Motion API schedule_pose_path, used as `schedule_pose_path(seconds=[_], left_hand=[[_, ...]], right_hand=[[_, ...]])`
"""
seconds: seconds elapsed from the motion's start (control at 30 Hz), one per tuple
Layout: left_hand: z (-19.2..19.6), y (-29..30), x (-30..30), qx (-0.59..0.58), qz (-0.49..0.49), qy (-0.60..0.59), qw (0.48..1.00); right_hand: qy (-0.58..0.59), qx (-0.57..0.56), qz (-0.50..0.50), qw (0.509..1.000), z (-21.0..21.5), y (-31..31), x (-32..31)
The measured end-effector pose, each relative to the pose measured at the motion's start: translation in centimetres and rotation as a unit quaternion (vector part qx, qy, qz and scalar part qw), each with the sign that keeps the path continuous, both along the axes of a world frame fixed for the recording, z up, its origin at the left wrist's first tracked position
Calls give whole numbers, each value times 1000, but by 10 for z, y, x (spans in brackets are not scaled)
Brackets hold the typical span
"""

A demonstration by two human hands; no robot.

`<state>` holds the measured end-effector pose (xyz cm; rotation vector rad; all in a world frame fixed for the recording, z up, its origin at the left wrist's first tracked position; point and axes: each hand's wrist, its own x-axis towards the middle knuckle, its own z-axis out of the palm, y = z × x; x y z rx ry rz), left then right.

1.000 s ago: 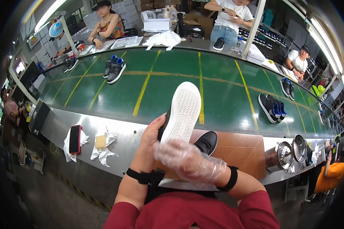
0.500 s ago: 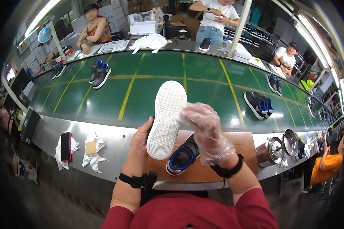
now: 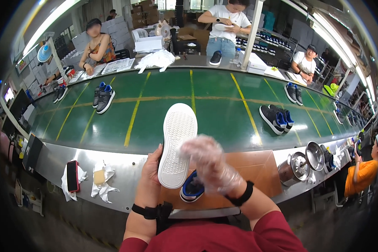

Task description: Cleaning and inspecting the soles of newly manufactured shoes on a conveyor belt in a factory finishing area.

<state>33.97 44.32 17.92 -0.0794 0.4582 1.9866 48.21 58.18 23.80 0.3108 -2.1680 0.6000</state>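
My left hand is closed on a shoe, held upright with its white textured sole turned toward me. The upper of that shoe is hidden behind the sole. In a clear plastic glove, my right hand rests at the sole's right edge with fingers curled together and slightly blurred. Whatever those fingers hold, if anything, cannot be made out. Beneath the right hand, a dark shoe with blue lining sits on a brown board, partly covered by the hand.
A red-edged phone and a yellowish sponge block lie on white cloths at left. A metal pot with a lid stands right. Beyond the steel ledge, a green conveyor carries dark shoe pairs. Several people work around it.
The shoe has come lower in the picture, its sole still facing me. My right hand has moved down and left over the sole, covering more of the shoe on the board.
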Motion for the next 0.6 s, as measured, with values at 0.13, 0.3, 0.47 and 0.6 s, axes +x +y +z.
schedule_pose_path(seconds=[0.13, 0.3, 0.47, 0.6], left_hand=[[-11, -8, -11, 28, 3, -5, 1000], [-4, -19, -9, 38, -3, -1, 999], [6, -10, 3, -36, 26, 97, 994], [3, -14, 12, -39, 1, 132, 990]], right_hand=[[-84, 59, 108, 989, -26, -57, 25], [-146, 128, 196, 961, 7, -72, 30], [-136, 173, 159, 962, -2, -48, 5], [-103, 192, -6, 976, 21, 7, -23]])
